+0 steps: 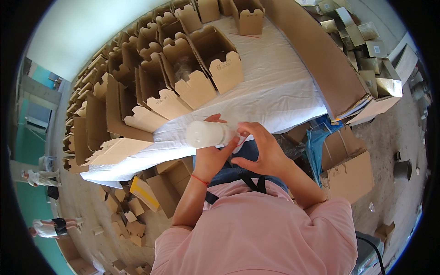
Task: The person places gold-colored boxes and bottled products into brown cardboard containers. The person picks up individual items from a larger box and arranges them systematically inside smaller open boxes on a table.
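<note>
A white cylindrical bottle [205, 134] lies sideways in front of me, its broad end pointing left. My left hand [211, 158] is wrapped round it from beneath, with the thumb along its right end and fingertips showing past the far side. Clear plastic film [233, 130] appears to cover that right end. My right hand [265, 149] is beside the film, its bent fingers touching it while the thumb stands apart. Below the fingers a small white piece with a red edge [238, 145] shows; what it is I cannot tell. A red string circles my left wrist.
Rows of open cardboard boxes [195, 87] stand on a white-covered table [275, 73]; some hold clear plastic. A long cardboard panel [307, 50] borders it at right, with gold and silver boxes [366, 55] beyond. Cardboard pieces [128, 215] litter the left floor. Two people are far left.
</note>
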A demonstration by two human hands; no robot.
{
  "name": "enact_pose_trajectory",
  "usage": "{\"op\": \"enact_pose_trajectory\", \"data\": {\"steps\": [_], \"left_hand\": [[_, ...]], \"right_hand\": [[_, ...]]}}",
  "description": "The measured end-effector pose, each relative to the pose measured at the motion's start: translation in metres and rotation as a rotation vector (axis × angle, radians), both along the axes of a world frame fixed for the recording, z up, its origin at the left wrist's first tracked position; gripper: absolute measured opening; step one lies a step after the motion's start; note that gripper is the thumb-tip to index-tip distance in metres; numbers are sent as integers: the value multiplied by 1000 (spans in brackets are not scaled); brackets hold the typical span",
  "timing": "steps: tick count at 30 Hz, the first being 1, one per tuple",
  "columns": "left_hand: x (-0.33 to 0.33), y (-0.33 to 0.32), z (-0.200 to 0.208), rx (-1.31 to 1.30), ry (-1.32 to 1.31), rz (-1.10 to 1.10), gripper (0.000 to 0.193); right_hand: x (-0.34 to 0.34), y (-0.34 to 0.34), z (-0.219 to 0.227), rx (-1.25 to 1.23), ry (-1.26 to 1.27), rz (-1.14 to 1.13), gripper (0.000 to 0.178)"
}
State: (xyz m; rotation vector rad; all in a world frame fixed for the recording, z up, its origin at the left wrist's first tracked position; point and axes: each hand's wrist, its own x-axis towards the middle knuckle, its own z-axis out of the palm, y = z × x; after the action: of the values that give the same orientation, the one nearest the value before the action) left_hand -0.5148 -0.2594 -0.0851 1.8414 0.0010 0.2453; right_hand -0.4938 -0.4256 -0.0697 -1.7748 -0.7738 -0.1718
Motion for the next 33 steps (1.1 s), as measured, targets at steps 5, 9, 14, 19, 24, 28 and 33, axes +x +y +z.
{"op": "enact_pose_trajectory", "data": {"steps": [5,9,14,19,24,28,33], "left_hand": [[-5,-3,-7,413,-102,-159,66],[0,21,-5,170,-105,-154,62],[6,28,-37,-212,237,-197,27],[6,21,-29,-231,333,-200,12],[4,17,-16,-31,171,-3,7],[-1,8,0,126,30,51,7],[0,10,4,-284,173,12,6]], "right_hand": [[5,7,-13,8,-28,-122,46],[16,-9,-32,189,168,-103,38],[17,-13,-43,505,392,-49,30],[17,-16,-45,457,301,-28,32],[17,-12,-31,293,161,-79,37],[21,-12,-23,-146,-20,-139,48],[22,-10,-16,-64,152,-9,56]]}}
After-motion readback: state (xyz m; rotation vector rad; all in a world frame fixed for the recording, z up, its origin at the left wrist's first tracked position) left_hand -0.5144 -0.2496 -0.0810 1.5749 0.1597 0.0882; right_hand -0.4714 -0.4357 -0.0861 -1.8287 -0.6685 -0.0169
